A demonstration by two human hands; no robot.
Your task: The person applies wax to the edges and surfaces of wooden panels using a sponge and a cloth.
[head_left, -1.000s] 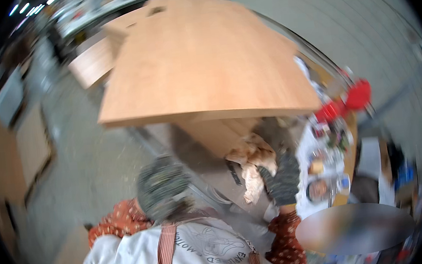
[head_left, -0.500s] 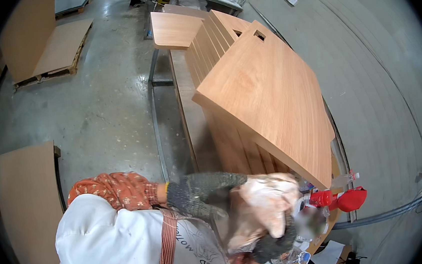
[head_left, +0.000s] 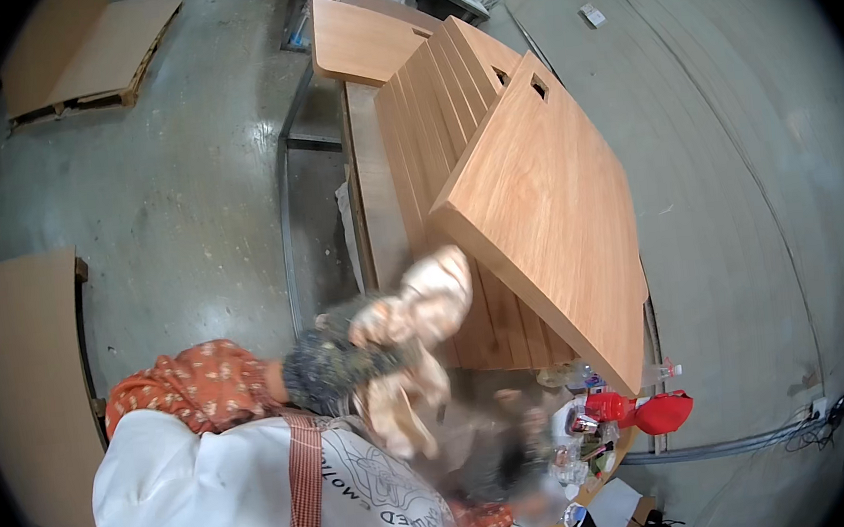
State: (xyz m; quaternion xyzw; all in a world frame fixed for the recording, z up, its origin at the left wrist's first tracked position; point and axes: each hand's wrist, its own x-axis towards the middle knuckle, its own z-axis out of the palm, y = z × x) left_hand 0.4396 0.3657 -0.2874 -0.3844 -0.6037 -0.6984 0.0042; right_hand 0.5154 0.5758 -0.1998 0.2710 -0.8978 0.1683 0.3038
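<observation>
My left hand (head_left: 323, 370), in a dark grey work glove, grips a cream and pale pink rag (head_left: 401, 421). The rag is bunched up at the top and hangs loose below the glove. Blurred by motion, my right hand (head_left: 512, 451) is low in the view, beside the cluttered end of the table; its fingers cannot be made out. Beyond the rag stands a row of wood-grain boards (head_left: 423, 103) on edge. A large board (head_left: 549, 222) with a small rectangular cutout leans at a slant against them.
Bottles, a red container (head_left: 608, 408) and a red cap-like item (head_left: 664, 412) crowd the table end at right. A metal frame (head_left: 286, 205) runs left of the boards. Cardboard sheets (head_left: 26, 388) lie at left, more on a pallet (head_left: 113, 55) behind. A wall (head_left: 717, 187) closes the right side.
The rag has moved left, away from the table end, in my left hand. My right hand, near the rag before, is now apart from it. The whole view has shifted slightly.
</observation>
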